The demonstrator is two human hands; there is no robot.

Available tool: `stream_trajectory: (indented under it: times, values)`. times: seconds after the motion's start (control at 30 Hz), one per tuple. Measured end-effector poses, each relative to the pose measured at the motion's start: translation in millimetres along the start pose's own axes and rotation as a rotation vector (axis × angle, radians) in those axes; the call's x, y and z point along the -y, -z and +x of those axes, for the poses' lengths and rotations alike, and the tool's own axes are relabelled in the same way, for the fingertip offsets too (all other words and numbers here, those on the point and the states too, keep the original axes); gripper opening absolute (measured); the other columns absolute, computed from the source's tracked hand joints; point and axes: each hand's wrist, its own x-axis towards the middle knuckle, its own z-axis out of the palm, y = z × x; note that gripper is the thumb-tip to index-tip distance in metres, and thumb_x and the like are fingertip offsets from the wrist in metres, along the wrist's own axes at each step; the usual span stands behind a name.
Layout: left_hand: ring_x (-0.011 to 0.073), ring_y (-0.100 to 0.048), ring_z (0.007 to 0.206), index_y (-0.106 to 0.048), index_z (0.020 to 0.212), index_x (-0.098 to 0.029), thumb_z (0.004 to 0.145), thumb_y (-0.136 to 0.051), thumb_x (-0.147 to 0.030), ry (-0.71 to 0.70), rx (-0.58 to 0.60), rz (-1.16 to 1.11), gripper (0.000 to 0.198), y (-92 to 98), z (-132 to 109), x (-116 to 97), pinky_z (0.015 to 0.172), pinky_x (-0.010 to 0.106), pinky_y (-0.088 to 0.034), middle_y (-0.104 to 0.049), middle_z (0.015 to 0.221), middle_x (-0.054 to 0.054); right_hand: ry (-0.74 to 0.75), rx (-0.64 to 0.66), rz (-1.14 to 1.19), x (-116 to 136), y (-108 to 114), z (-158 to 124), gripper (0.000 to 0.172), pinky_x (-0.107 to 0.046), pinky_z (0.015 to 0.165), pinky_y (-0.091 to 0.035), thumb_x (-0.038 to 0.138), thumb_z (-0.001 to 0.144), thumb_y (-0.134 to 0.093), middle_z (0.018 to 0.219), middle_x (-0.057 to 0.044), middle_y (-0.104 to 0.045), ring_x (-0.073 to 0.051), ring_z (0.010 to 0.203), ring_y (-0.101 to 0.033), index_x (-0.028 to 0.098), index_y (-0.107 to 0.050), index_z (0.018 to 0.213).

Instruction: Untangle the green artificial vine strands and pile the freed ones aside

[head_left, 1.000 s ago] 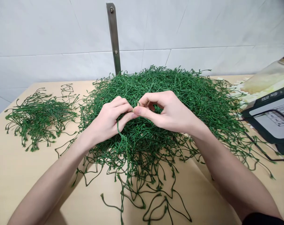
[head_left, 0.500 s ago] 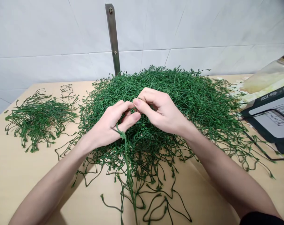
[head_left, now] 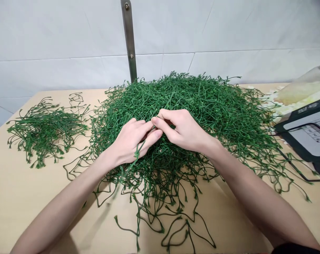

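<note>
Over the big pile of green cords (head_left: pixel 202 102), my two hands meet at the fingertips. My left hand (head_left: pixel 132 141) is closed, thumb against forefinger, with a thin green cord (head_left: pixel 136 152) coming out by the thumb's base; its lower part hangs down blurred. My right hand (head_left: pixel 188 128) pinches thumb and forefinger together right at the left fingertips, where a bit of green shows between them. Just what the pinch covers is mostly hidden. The cords in the pile have small frayed or knotted tips.
A smaller bunch of green cords (head_left: pixel 47 128) lies at the left of the wooden table (head_left: pixel 22 197). Loose cords (head_left: pixel 188 225) stray toward the near edge. On the right stand a labelled dark box (head_left: pixel 308 127) and white bits (head_left: pixel 277 100). A metal strip (head_left: pixel 130 42) rises at the wall.
The dangling cord has swung left and is now smeared by motion. My hands have come closer together and sit slightly lower. My left thumb and forefinger have closed up.
</note>
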Motion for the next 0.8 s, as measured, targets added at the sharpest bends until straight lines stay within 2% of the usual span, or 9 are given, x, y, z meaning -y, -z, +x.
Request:
stream_trajectory:
  times: [0.1,0.13,0.27,0.4,0.53,0.63,0.73,0.8]
  values:
    - [0.0149,-0.038,0.057,-0.041,0.065,-0.020,0.098,-0.037,-0.044,-0.054,-0.023,0.036,0.041,-9.4,-6,-4,0.061,0.032,-0.028,-0.048,0.055,-0.003,0.032,-0.077,-0.004,-4,-11,-17,0.029,-0.024,0.060,-0.037,0.020,0.097,-0.044,0.068,0.000,-0.049,-0.011,0.061,-0.044,0.019,-0.043,0.069]
    - [0.0155,-0.038,0.058,-0.039,0.063,-0.020,0.097,-0.040,-0.047,-0.068,-0.030,0.050,0.043,-13.2,-9,-6,0.061,0.032,-0.027,-0.049,0.054,-0.002,0.045,-0.120,-0.009,-4,-15,-25,0.029,-0.024,0.058,-0.035,0.020,0.097,-0.044,0.066,0.001,-0.046,-0.011,0.059,-0.042,0.019,-0.041,0.068]
    - [0.0168,-0.037,0.061,-0.038,0.058,-0.020,0.088,-0.055,-0.056,-0.130,-0.126,0.078,0.050,-30.6,-25,-15,0.061,0.034,-0.026,-0.051,0.051,-0.001,0.154,-0.142,-0.160,-8,-33,-55,0.029,-0.028,0.056,-0.030,0.016,0.096,-0.045,0.061,0.003,-0.039,-0.013,0.057,-0.036,0.021,-0.041,0.068]
    - [0.0161,-0.034,0.060,-0.038,0.056,-0.020,0.084,-0.064,-0.053,-0.161,-0.228,0.095,0.051,-45.4,-37,-17,0.061,0.034,-0.024,-0.047,0.046,-0.003,0.340,-0.262,-0.345,-10,-46,-71,0.029,-0.031,0.057,-0.025,0.013,0.094,-0.046,0.059,0.002,-0.035,-0.016,0.059,-0.032,0.021,-0.042,0.066]
    - [0.0152,-0.031,0.058,-0.039,0.055,-0.019,0.084,-0.065,-0.051,-0.194,-0.287,0.058,0.050,-51.2,-42,-15,0.062,0.035,-0.024,-0.042,0.043,-0.005,0.413,-0.323,-0.373,-10,-54,-77,0.025,-0.031,0.056,-0.028,0.011,0.091,-0.051,0.059,0.001,-0.035,-0.016,0.060,-0.033,0.021,-0.044,0.069]
    - [0.0145,-0.030,0.056,-0.034,0.052,-0.018,0.084,-0.067,-0.049,-0.227,-0.325,0.052,0.055,-50.6,-43,-14,0.061,0.036,-0.023,-0.039,0.041,-0.006,0.386,-0.365,-0.374,-12,-55,-79,0.023,-0.030,0.054,-0.030,0.010,0.089,-0.053,0.059,0.001,-0.036,-0.015,0.059,-0.034,0.021,-0.043,0.071]
    - [0.0141,-0.030,0.055,-0.028,0.050,-0.017,0.083,-0.071,-0.044,-0.295,-0.415,0.081,0.060,-45.9,-44,-16,0.061,0.035,-0.022,-0.035,0.039,-0.006,0.244,-0.519,-0.400,-14,-45,-76,0.034,-0.030,0.051,-0.027,0.002,0.087,-0.050,0.058,0.003,-0.031,-0.013,0.054,-0.033,0.023,-0.032,0.067]
    - [0.0141,-0.032,0.055,-0.029,0.051,-0.018,0.081,-0.071,-0.049,-0.272,-0.427,0.089,0.061,-40.6,-42,-16,0.060,0.035,-0.022,-0.036,0.040,-0.006,0.192,-0.504,-0.430,-14,-34,-72,0.037,-0.030,0.050,-0.028,0.003,0.087,-0.050,0.056,0.004,-0.030,-0.013,0.052,-0.032,0.023,-0.028,0.066]
